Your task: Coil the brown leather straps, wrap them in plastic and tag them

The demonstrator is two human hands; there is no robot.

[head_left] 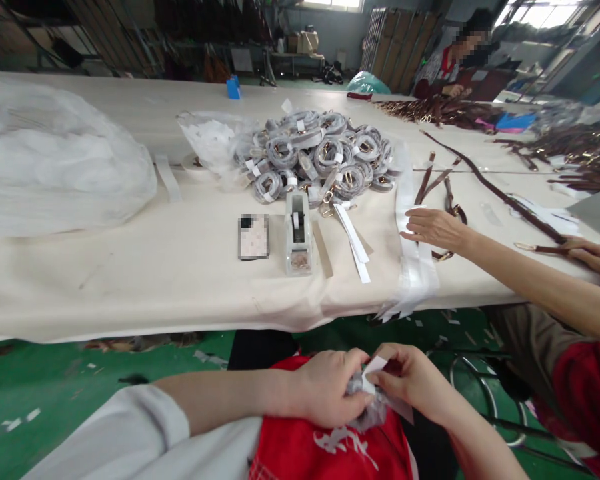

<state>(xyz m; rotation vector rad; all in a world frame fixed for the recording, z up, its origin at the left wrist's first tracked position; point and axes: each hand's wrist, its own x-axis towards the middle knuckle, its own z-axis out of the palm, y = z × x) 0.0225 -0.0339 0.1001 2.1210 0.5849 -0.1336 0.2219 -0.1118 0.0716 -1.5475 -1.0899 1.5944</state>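
Left hand (330, 390): closed round a grey coiled bundle in clear plastic (373, 415), held over the lap, in front of the red apron (295, 450), off the desk. Right hand (413, 383): fingers pinched on a white paper strip (373, 375) lying against the bundle. Hands nearly touching; fingers hide most of the bundle, can't tell how far the strip wraps.

Cream cloth-covered desk (130, 280) ahead. Pale tape dispenser (299, 262) near the front edge, small pale rectangular item with a dark corner (255, 243) left of it, blurred. Loose white paper strips (351, 233) to its right. Behind: heap of grey coils with metal clasps (283, 153), several with white bands. Clear bag with white contents (213, 143) beside the heap; big translucent plastic bag (55, 160) far left.

Right side: co-worker's one hand (433, 228) on flat clear plastic sleeves (413, 273), the other hand (593, 255) on brown straps (545, 248).
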